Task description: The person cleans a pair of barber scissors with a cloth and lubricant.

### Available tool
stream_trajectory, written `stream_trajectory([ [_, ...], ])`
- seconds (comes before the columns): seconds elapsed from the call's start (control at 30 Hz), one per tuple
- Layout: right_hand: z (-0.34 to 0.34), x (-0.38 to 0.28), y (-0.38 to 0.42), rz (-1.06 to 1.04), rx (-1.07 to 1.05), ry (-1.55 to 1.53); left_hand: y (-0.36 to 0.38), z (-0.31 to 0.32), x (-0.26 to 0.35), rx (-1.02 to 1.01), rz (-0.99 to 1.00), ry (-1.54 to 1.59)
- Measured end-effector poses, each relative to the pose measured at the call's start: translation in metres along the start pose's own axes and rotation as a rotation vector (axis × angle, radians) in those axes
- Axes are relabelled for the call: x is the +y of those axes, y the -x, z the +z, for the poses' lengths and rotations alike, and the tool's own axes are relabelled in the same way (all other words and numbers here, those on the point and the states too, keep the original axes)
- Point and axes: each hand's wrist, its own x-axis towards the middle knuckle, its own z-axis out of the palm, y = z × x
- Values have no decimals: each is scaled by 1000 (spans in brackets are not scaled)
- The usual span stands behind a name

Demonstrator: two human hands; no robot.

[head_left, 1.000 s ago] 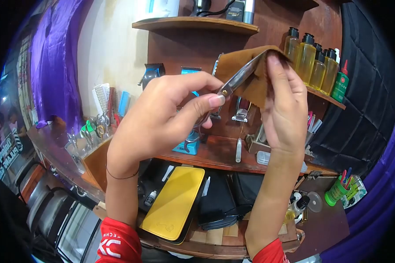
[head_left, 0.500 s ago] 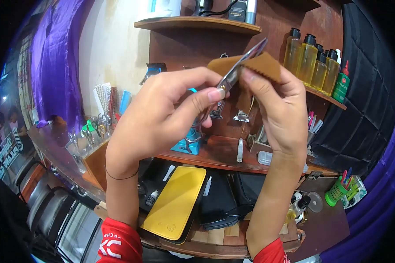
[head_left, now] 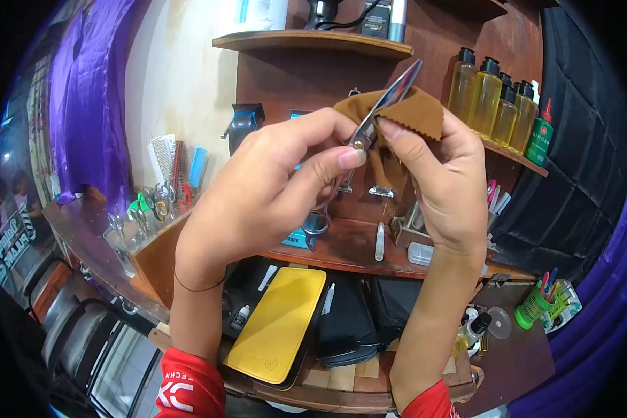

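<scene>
Head view: your left hand [head_left: 258, 195] is raised in the middle of the frame, its fingers closed on a pair of scissors [head_left: 369, 125] just below the pivot screw, thumb and forefinger pinching the shank. The blades point up and to the right, toward the upper shelf [head_left: 313, 40]; one finger loop [head_left: 315, 223] hangs below your palm. Your right hand [head_left: 442, 188] sits just right of it, fingers closed on a brown cloth [head_left: 414, 111] that wraps the lower part of the blades from behind, your forefinger pressing the cloth onto the steel near the pivot. The blade tips stand clear above the cloth.

To wipe well, judging from this grip, keep the cloth between your skin and the edge, draw from pivot toward tip, and hold the shank steady so the blades do not swing open.

Behind your hands, at the upper right, a row of amber bottles [head_left: 494, 94] stands on a side shelf beside a green oil bottle [head_left: 540, 136]. At centre left, combs [head_left: 166, 157] and more scissors stand in a holder. Low in the frame a yellow case [head_left: 279, 324] lies on the counter [head_left: 355, 244], touching a black pouch [head_left: 348, 324] on its right.
</scene>
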Motion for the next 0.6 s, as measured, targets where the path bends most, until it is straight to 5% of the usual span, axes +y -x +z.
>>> stream_trajectory([
  [0.43,0,-3,1,35,-48,20,0,-4,-4,42,-68,-4],
  [0.6,2,-3,-1,-83,197,-76,0,-2,-1,52,-48,-15],
])
